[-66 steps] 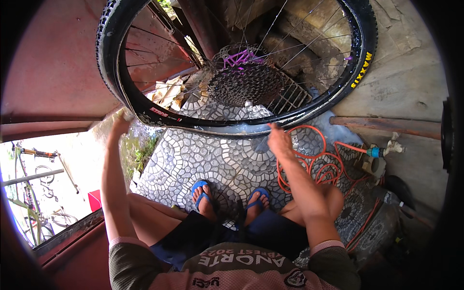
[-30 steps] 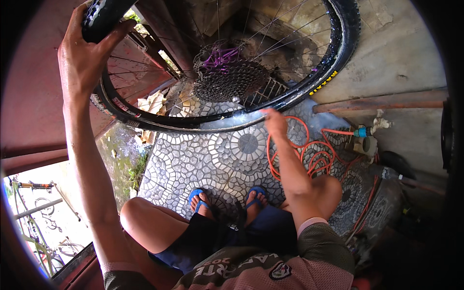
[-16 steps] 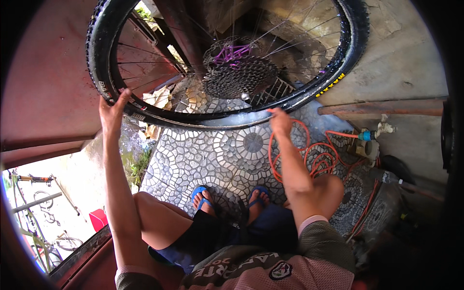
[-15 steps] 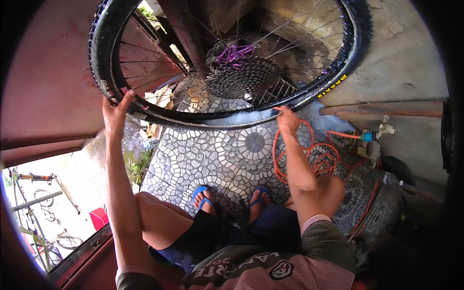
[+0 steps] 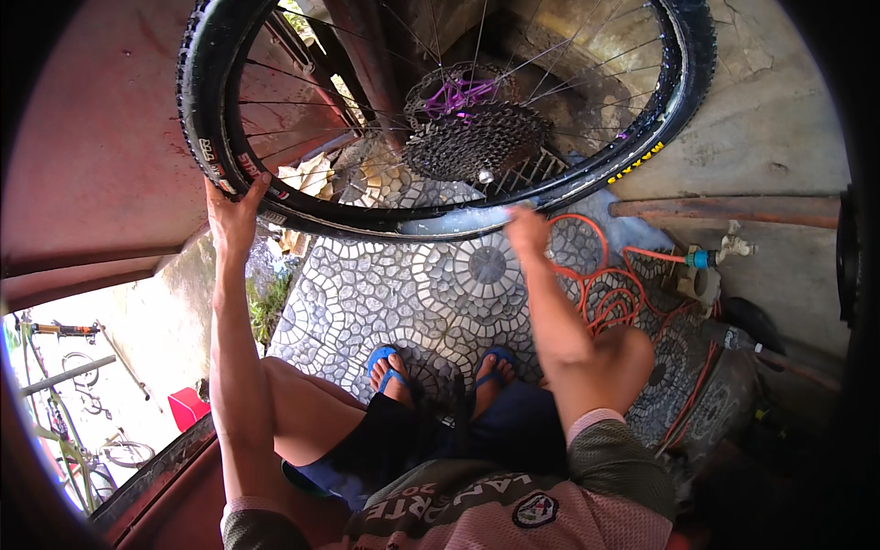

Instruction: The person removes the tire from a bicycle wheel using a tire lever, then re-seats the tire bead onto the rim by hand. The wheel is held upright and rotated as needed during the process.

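Patterned grey paving spreads under the seated person's blue sandals. At twelve o'clock a black bicycle wheel stands upright, its sprocket cluster near the hub. At nine o'clock the left hand curls around the tyre, fingers wrapped over the tread. The right hand, blurred, presses against the wet rim at six o'clock; how far open I cannot tell. An orange hose coils just beside it.
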### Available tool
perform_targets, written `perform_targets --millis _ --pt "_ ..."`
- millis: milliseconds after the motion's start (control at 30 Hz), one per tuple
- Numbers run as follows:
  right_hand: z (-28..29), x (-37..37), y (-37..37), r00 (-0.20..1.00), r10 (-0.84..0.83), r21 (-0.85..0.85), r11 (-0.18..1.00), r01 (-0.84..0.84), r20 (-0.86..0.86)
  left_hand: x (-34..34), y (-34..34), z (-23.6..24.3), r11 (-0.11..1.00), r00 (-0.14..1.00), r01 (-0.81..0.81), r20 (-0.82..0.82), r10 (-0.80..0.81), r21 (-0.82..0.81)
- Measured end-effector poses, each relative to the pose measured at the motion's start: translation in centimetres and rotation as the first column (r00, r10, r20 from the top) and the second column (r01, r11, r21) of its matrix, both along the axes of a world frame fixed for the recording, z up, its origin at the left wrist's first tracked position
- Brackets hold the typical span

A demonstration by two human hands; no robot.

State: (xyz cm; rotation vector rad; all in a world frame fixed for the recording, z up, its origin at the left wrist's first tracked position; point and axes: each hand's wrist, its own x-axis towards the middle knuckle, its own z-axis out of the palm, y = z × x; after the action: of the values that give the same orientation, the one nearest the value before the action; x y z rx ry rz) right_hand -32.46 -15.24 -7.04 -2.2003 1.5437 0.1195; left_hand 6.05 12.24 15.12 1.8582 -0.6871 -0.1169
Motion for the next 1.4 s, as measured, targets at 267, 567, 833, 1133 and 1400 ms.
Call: perform_targets --millis 267,567,833,1133,1400 --pt "0.4 3.1 3.9 0.995 0.085 0.02 0.996 -0.086 0.043 -1.5 0.1 3.2 0.985 0.995 -0.101 -0.022 0.099 -0.137" --pt "-0.1 7.3 6.7 0.999 0.027 0.152 0.988 -0.023 -0.025 -6.2 -2.7 12.1 0.986 0.994 -0.035 0.1 0.052 -0.161" --pt "-2.0 -1.0 -1.6 0.985 -0.137 -0.058 0.99 0.131 -0.106 -5.9 -2.8 12.6 0.991 0.987 -0.073 0.136 0.088 -0.111" --pt "-0.9 15.5 13.4 0.973 -0.083 0.233 0.972 0.032 0.213 -5.8 -2.9 12.3 0.991 0.969 -0.094 0.221 0.114 -0.099" --pt "-3.4 4.6 3.1 0.969 -0.239 0.023 0.971 0.238 0.058 -5.9 -3.1 12.2 0.992 0.977 -0.081 0.19 0.098 -0.094"
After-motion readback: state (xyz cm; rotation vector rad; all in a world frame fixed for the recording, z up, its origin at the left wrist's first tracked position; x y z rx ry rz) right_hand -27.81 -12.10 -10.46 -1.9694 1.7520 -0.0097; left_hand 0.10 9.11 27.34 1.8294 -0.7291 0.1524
